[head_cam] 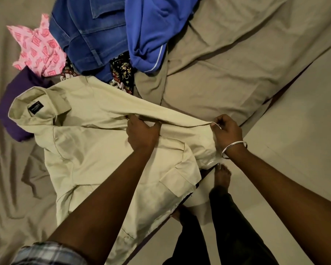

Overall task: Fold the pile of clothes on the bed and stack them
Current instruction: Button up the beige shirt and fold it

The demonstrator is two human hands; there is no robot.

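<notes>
A cream collared shirt [88,150] lies spread on the bed, collar and dark label at the left. My left hand [141,132] grips a raised fold of the shirt near its middle. My right hand [227,131], with a metal bangle on the wrist, pinches the shirt's hem edge at the right and holds it taut above the bed edge. Behind the shirt lies the pile: blue jeans [90,35], a bright blue garment [153,29], a pink patterned cloth [38,46], a dark printed cloth [122,71] and a purple garment [10,109].
The bed is covered by a rumpled tan sheet [227,64]. Its edge runs diagonally from the upper right to the bottom middle. Beyond it is pale floor [294,131], where my bare feet [223,175] and dark trousers stand.
</notes>
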